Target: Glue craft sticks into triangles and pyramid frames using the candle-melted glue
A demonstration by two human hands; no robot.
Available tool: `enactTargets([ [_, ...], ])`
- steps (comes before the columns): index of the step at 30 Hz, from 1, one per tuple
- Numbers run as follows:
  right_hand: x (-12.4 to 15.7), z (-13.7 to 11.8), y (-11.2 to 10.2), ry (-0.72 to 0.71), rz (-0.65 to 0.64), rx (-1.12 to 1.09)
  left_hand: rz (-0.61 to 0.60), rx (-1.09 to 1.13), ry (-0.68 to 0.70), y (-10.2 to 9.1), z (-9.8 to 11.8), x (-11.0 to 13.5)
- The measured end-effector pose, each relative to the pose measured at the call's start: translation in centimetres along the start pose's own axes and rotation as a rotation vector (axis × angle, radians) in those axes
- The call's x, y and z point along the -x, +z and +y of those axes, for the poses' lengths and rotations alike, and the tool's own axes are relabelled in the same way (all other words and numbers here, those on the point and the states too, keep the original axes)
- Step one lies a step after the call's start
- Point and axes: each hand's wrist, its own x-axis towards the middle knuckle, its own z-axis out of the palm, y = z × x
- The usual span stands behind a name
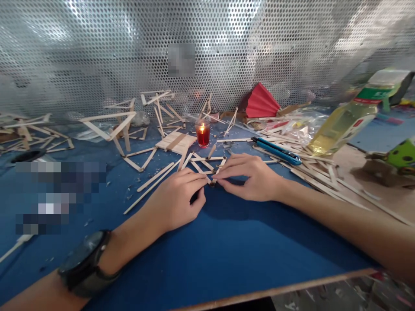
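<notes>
A small frame of wooden craft sticks [207, 159] lies on the blue tabletop between my hands, its joints dark. My left hand [180, 196] pinches the frame's near corner from the left, fingers curled, with a dark watch on that wrist. From the right, my right hand [251, 177] pinches the same corner between thumb and fingertips. My fingertips partly cover the joint there. Just beyond the frame burns a candle in a red glass [203, 135]. A flat panel of sticks [173, 142] lies left of the candle.
Stick frames [125, 125] stand at the back left, before a perforated metal wall [220, 52]. To the right are a blue utility knife [277, 151], loose sticks [319, 183], a tilted bottle of yellow liquid [343, 119] and a red folded fan [262, 103]. A blurred-out object [53, 194] lies left.
</notes>
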Motion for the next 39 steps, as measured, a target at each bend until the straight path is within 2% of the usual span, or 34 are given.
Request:
enactTargets([
  [8, 0.3, 0.1, -0.3, 0.119, -0.040, 0.055, 0.007, 0.074, -0.039, 0.0, -0.2, 0.2],
  [12, 0.3, -0.2, -0.4, 0.080, -0.068, -0.014, -0.017, 0.067, -0.050, -0.1, 0.0, 0.2],
  [17, 0.4, -0.4, -0.5, 0.071, -0.117, 0.006, -0.031, 0.071, -0.063, -0.2, 0.0, 0.3],
  [39, 0.5, -1.0, -0.3, -0.025, -0.226, 0.200, -0.008, 0.075, -0.040, -0.2, 0.1, 0.2],
])
